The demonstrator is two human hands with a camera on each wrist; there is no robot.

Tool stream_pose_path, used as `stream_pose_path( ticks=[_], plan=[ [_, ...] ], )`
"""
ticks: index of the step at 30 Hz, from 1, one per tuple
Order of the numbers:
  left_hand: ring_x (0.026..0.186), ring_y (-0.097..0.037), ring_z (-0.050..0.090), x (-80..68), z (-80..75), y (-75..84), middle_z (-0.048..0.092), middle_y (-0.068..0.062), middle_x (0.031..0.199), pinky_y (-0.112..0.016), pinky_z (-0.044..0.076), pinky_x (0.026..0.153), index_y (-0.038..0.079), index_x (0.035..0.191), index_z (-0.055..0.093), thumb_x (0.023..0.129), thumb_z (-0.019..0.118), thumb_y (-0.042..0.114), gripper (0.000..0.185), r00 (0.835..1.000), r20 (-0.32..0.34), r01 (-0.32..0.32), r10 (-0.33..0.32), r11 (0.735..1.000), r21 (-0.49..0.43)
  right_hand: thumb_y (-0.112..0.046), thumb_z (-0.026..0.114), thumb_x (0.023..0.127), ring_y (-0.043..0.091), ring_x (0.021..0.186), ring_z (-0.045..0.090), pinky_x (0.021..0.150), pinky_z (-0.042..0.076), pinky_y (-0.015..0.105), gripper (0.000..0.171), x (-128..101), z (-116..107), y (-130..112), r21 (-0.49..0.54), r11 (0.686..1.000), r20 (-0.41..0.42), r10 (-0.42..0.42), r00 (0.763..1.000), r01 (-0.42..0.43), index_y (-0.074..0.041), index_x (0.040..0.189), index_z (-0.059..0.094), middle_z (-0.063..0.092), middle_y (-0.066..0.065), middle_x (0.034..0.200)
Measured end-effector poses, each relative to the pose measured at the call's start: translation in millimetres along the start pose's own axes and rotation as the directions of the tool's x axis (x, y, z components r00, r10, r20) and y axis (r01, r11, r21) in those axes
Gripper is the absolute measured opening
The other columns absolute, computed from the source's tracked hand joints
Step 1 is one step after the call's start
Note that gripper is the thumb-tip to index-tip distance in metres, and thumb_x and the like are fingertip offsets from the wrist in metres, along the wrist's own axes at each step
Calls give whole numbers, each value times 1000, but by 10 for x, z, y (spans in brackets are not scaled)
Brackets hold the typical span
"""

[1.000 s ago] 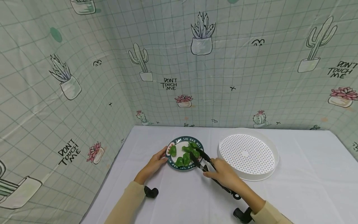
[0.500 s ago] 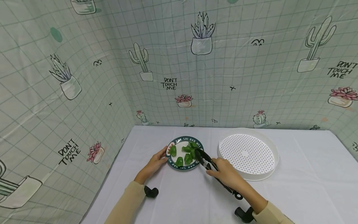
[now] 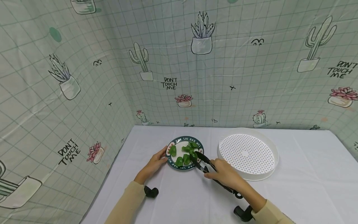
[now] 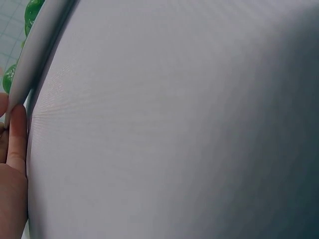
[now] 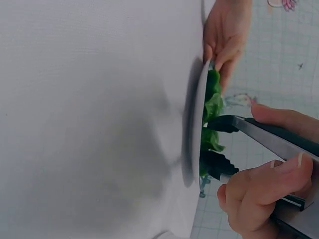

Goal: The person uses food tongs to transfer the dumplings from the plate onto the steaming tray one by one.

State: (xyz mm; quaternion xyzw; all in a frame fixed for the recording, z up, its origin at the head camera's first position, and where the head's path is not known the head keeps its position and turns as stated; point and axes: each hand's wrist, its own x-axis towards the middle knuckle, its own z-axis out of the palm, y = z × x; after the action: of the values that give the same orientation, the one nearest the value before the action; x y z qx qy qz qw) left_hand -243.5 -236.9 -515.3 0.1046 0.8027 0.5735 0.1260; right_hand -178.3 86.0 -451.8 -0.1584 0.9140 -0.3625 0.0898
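The right hand (image 3: 223,175) grips a pair of black plastic-tipped tongs (image 3: 205,165) by their arms, thumb on 1 arm and fingers curled round the other. In the right wrist view the 2 tips (image 5: 222,144) stand apart, with a green pepper piece (image 5: 212,141) between them; whether the tips already press on it cannot be told. The tongs slant from the hand up and to the left, so that the tips lie over the right half of the round plate with a dark green lettered rim (image 3: 171,164), seemingly a low angle that lets them come in over the rim.

The left hand (image 3: 155,164) holds that plate at its left edge, thumb on top of the rim and fingers against the underside, as the left wrist view shows with a fingertip (image 4: 17,134) touching the plate's pale edge (image 4: 35,59). That hold probably keeps the plate from sliding under the tongs.

About 5 green pepper pieces (image 3: 184,154) lie on the plate, most of them in its middle and right part, just beside the tips. A white round perforated tray (image 3: 247,154) sits to the right of the plate, near it but apart, on the white tablecloth (image 3: 302,183).
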Motion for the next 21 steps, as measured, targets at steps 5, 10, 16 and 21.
stream_pose_path(
  ticks=[5,10,16,21],
  plan=[
    [143,-40,31,1,0,-3,39,-28,151,-52,19,118,-5,155,24,100,51,0,61,1000,-11,-2,2,1000,3,-24,82,82,23,80,54,71,49,40,67,1,-9,-20,-41,999,-5,-34,999,34,23,123,56,63,34,119],
    [143,-39,31,8,3,-16,40,-27,150,-52,19,118,-5,155,24,100,50,1,61,1000,-8,1,-1,1000,8,-23,81,83,23,83,54,70,48,40,65,-9,-10,-9,-34,999,-19,-35,999,35,21,124,57,65,29,116],
    [145,-37,28,14,10,-23,38,-25,153,-50,16,119,-3,155,25,100,51,0,61,1000,-22,20,-20,1000,-8,-23,80,84,32,97,62,76,52,44,65,-39,-71,28,15,998,-61,-60,996,61,21,126,55,64,31,118],
    [145,-37,28,15,10,-22,40,-25,152,-50,17,119,-1,156,25,100,51,1,62,1000,-19,24,-25,1000,-19,-28,79,86,37,101,62,81,53,49,69,-80,-157,73,53,996,-81,-66,995,71,20,129,54,65,30,112]
  ],
)
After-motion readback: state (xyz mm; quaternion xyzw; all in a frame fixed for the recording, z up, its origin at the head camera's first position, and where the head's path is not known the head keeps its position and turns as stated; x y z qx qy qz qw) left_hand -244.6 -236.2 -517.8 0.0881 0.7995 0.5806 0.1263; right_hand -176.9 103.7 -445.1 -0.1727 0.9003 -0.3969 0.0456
